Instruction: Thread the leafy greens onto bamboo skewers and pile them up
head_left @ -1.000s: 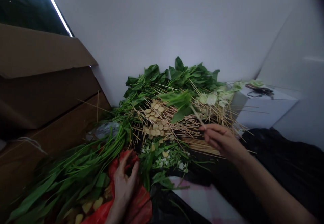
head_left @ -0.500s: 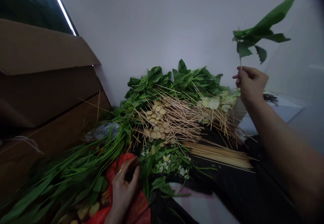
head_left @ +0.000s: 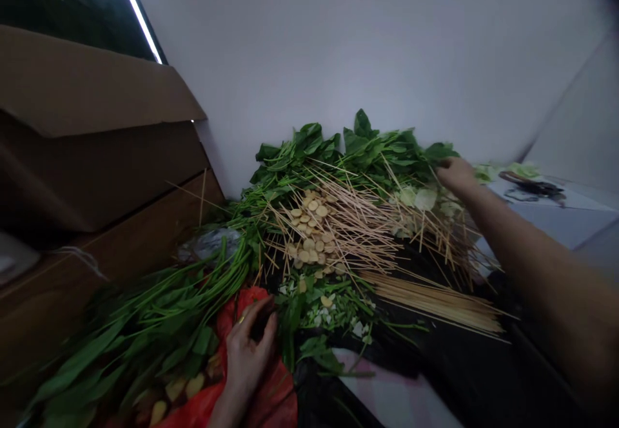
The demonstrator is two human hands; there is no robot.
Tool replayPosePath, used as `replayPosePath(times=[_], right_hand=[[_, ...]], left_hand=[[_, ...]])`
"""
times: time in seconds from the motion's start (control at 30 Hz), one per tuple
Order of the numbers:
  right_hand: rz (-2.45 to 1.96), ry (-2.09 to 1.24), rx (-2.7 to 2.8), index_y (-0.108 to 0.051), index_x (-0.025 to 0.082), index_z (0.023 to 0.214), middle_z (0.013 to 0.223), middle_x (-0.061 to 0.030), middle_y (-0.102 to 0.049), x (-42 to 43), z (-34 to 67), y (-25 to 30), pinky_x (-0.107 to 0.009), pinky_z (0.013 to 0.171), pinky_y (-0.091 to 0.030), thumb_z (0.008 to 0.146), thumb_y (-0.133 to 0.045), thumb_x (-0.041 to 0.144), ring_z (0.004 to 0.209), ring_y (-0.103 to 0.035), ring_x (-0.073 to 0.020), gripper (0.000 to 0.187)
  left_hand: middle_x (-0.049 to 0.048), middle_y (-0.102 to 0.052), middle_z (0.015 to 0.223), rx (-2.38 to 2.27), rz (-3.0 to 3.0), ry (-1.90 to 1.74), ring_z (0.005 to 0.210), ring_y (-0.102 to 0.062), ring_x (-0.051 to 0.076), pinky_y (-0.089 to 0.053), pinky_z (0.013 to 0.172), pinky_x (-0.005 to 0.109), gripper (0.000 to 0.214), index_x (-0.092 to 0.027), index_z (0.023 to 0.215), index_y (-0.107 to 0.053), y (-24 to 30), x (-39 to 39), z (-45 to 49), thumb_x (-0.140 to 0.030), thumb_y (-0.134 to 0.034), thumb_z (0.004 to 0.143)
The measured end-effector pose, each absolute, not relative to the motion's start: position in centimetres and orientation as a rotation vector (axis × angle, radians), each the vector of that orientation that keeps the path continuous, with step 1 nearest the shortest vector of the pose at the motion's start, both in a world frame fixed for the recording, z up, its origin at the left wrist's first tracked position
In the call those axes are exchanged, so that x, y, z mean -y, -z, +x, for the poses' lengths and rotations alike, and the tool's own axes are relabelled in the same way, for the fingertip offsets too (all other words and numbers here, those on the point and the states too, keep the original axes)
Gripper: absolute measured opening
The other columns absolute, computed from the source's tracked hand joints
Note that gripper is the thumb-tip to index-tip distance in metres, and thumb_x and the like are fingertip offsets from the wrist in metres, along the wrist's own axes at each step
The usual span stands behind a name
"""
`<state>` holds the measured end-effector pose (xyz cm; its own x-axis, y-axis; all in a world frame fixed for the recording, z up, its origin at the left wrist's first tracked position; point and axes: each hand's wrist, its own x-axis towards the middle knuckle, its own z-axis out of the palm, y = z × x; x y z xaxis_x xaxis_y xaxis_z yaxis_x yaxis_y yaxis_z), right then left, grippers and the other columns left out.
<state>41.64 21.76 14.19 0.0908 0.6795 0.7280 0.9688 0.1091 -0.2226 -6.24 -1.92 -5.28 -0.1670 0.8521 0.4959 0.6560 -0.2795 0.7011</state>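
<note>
My right hand (head_left: pixel 454 173) reaches far out to the back right of a heap of skewered leafy greens (head_left: pixel 358 151), its fingers curled down among the leaves; what they hold is hidden. My left hand (head_left: pixel 249 350) rests on a red plastic bag (head_left: pixel 271 396) at the front, fingers bent around something dark I cannot make out. Between the hands lie skewers of pale round slices (head_left: pixel 312 231) and a bundle of bare bamboo skewers (head_left: pixel 435 299). Long-stemmed greens (head_left: pixel 159 312) stretch along the left.
Brown cardboard boxes (head_left: pixel 97 144) stand at the left. A white wall rises behind the pile. Chopped greens and white bits (head_left: pixel 329 312) lie at the centre. A white surface (head_left: pixel 546 202) with dark items is at the right. Black sheeting (head_left: pixel 464 363) covers the front right.
My right hand, which held a leafy skewer up high half a second ago, has come down onto the back right of the greens heap. The left hand has stayed on the red bag.
</note>
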Motion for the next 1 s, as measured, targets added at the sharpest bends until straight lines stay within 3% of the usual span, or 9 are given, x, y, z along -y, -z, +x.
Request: replayPosePath(times=[0.13,0.2,0.3,0.43,0.63,0.73,0.83,0.93,1.0], right_hand=[[-1.664,0.475,1.623,-0.067,-0.012,0.108,0.11,-0.0312,-0.065,-18.2,39.8,-14.7,-0.043,0.086,-0.038,0.092,-0.046,0.036,0.112,-0.058,-0.0339,0.055],[-1.53,0.608,1.713,-0.071,-0.002,0.108,0.109,-0.0249,-0.069,-15.4,38.3,-14.5,-0.042,0.092,-0.04,0.093,-0.049,0.031,0.109,-0.061,-0.0295,0.042],[-1.326,0.67,1.891,-0.07,0.011,0.111,0.115,-0.0199,-0.067,-10.6,35.7,-13.1,-0.044,0.103,-0.039,0.096,-0.045,0.028,0.115,-0.057,-0.0304,0.035],[-1.1,0.608,2.098,-0.069,0.024,0.108,0.114,-0.0128,-0.066,-5.8,33.1,-9.5,-0.051,0.1,-0.044,0.093,-0.045,0.026,0.113,-0.058,-0.0332,0.029],[-0.996,0.458,2.233,-0.067,0.028,0.108,0.111,-0.0084,-0.069,-3.6,32.6,-3.9,-0.052,0.091,-0.051,0.089,-0.051,0.026,0.106,-0.062,-0.0322,0.026],[-1.01,0.365,2.238,-0.068,0.032,0.107,0.108,-0.0078,-0.069,-2.8,33.0,-2.6,-0.052,0.088,-0.052,0.089,-0.048,0.028,0.103,-0.063,-0.0322,0.027],[-0.987,0.368,2.187,-0.068,0.029,0.106,0.103,-0.0093,-0.07,-2.2,33.4,-1.9,-0.052,0.083,-0.053,0.089,-0.047,0.03,0.096,-0.065,-0.0322,0.026],[-0.97,0.355,2.129,-0.067,0.03,0.102,0.097,-0.009,-0.071,-2.0,33.6,-1.4,-0.051,0.078,-0.054,0.088,-0.05,0.029,0.09,-0.066,-0.0316,0.023],[-0.987,0.307,2.11,-0.066,0.033,0.101,0.095,-0.0079,-0.071,-1.8,33.5,-1.0,-0.051,0.077,-0.054,0.087,-0.051,0.027,0.088,-0.067,-0.0317,0.022]], left_hand=[[0.0064,-0.073,0.102,-1.731,1.848,-1.453,0.094,-0.069,0.021,-0.054,0.083,0.032,0.025,-0.019,0.108,-0.068,4.5,2.4,-5.7,-0.031,-0.059,0.088],[0.0066,-0.073,0.1,-1.715,1.825,-1.458,0.092,-0.069,0.021,-0.055,0.08,0.032,0.024,-0.019,0.107,-0.068,3.9,2.5,-5.6,-0.03,-0.059,0.087],[0.0068,-0.073,0.101,-1.688,1.72,-1.495,0.092,-0.069,0.021,-0.055,0.078,0.031,0.024,-0.019,0.105,-0.069,2.8,2.7,-5.6,-0.03,-0.058,0.087],[0.0075,-0.075,0.099,-1.606,1.58,-1.533,0.091,-0.07,0.021,-0.055,0.08,0.03,0.023,-0.019,0.102,-0.071,1.0,3.2,-5.3,-0.032,-0.059,0.087],[0.0062,-0.076,0.094,-1.664,1.738,-1.395,0.088,-0.07,0.021,-0.054,0.08,0.032,0.022,-0.02,0.094,-0.074,-3.5,3.9,-8.6,-0.034,-0.059,0.085],[0.0062,-0.076,0.1,-1.886,1.91,-1.278,0.094,-0.069,0.023,-0.052,0.087,0.034,0.027,-0.021,0.098,-0.074,-6.3,3.0,-13.6,-0.039,-0.059,0.084],[0.0069,-0.076,0.099,-2.2,1.927,-1.257,0.09,-0.069,0.024,-0.052,0.085,0.034,0.033,-0.02,0.101,-0.074,-8.2,1.3,-19.1,-0.041,-0.054,0.085],[0.0094,-0.075,0.104,-2.556,2.051,-0.863,0.093,-0.069,0.026,-0.051,0.081,0.034,0.032,-0.021,0.103,-0.073,-8.5,-0.5,-22.3,-0.036,-0.05,0.087],[0.0113,-0.075,0.1,-2.582,2.113,-0.67,0.092,-0.069,0.03,-0.051,0.077,0.036,0.027,-0.021,0.098,-0.075,-7.9,-1.6,-23.0,-0.036,-0.058,0.083]])
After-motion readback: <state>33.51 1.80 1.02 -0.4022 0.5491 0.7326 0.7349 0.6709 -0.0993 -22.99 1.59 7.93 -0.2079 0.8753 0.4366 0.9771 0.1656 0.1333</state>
